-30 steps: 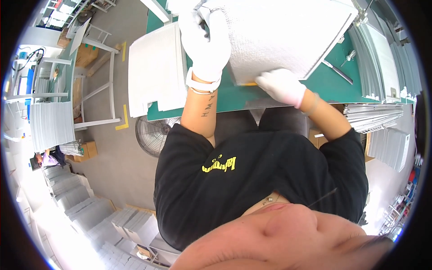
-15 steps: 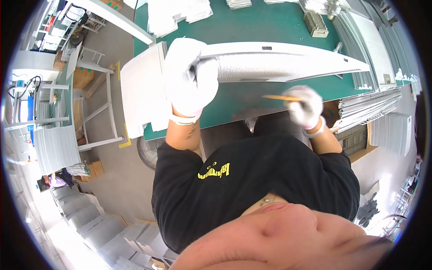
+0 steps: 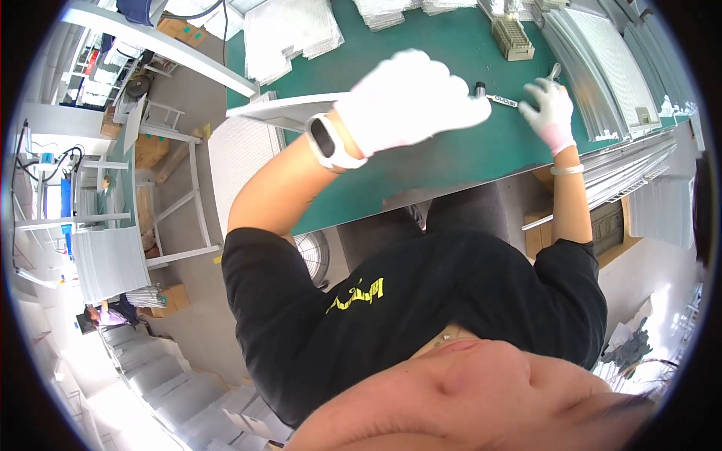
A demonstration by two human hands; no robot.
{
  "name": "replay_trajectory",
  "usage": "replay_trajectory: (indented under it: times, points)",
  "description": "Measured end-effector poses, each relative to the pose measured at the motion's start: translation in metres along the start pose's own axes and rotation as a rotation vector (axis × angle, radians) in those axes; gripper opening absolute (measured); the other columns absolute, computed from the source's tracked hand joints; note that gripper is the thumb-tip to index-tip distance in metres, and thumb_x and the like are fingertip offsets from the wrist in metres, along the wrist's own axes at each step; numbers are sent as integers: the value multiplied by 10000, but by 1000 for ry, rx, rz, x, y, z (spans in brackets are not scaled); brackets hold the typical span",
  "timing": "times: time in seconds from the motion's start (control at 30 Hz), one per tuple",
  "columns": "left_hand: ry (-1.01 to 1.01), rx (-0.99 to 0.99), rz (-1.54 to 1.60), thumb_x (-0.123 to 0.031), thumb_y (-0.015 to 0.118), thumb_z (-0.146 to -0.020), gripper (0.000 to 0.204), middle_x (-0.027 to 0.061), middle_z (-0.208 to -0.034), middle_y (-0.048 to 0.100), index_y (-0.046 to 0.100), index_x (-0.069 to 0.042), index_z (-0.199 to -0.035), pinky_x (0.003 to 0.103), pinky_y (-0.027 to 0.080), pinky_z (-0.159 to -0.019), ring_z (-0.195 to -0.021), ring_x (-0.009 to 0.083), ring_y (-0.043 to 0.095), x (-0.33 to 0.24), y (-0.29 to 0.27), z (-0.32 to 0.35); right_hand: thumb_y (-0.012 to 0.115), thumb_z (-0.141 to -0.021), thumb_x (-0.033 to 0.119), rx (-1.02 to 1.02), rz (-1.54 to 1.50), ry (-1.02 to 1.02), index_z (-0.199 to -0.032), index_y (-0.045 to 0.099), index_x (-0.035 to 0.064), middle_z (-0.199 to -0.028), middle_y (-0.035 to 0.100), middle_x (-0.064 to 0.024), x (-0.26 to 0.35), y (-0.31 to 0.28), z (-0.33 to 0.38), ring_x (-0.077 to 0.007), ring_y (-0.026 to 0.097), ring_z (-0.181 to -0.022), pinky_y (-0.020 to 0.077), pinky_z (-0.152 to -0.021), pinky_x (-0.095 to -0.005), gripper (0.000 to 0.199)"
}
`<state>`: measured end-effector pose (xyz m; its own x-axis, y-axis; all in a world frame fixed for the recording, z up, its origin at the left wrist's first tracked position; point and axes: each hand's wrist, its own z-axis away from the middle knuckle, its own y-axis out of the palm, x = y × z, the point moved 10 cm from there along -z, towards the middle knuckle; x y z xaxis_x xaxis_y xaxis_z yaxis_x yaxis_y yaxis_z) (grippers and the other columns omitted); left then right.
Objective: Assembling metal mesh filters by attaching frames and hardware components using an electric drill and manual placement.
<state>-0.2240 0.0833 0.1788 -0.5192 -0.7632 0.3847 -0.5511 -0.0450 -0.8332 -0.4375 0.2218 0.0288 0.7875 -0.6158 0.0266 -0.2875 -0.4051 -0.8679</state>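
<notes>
My left hand (image 3: 417, 105), in a white glove, is closed at the near end of a white-framed panel (image 3: 293, 104). The panel reaches out to the left past my wrist; its held end and my fingertips are hidden behind the hand. At the right, my gloved right hand (image 3: 550, 116) is over the green table with its fingers apart. A white marker with a black cap (image 3: 500, 100) lies just left of those fingers. Beyond them is a small metallic tool (image 3: 555, 71). A tiny orange spot shows at the fingertips, too small to make out.
Stacks of white sheets (image 3: 289, 37) lie at the table's far left. A beige slotted box (image 3: 513, 39) stands at the far right, beside stacked framed panels (image 3: 602, 71). A white post (image 3: 165, 49) crosses at the left. Metal strips (image 3: 609, 180) lie below the table's right edge.
The panel has shifted left, from lying across my front. My left hand has moved right. My right hand has moved up and right, and the yellow stick it held no longer shows clearly.
</notes>
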Motion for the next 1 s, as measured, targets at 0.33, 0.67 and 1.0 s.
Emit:
replay_trajectory:
  times: [0.33, 0.67, 1.0]
  points:
    - [-447, -336, 30, -491, 824, -652, 735, 31, -739, 597, 623, -63, -1215, 432, 426, -904, -723, 223, 582, 15, 15, 4, 551, -983, 191, 423, -454, 237, -1096, 542, 16, -875, 628, -212, -9, 1, 39, -377, 646, -827, 504, -760, -442, 208]
    - [-767, -528, -43, -370, 783, -656, 673, 31, -617, 483, 622, -5, -1198, 406, 410, -703, -595, 241, 515, 37, 25, 10, 369, -1083, 214, -95, -875, -74, -1528, 330, 27, -784, 522, -6, 64, -233, -18, -68, 404, -609, 363, -568, -218, 485]
    - [-707, -632, -89, -358, 787, -644, 666, 12, -604, 482, 630, -8, -1189, 390, 414, -688, -600, 220, 515, 38, 25, 11, 441, -978, 1, 41, -727, 26, -1450, 476, 16, -881, 612, -99, 68, -215, -11, -181, 527, -648, 488, -676, -298, 473]
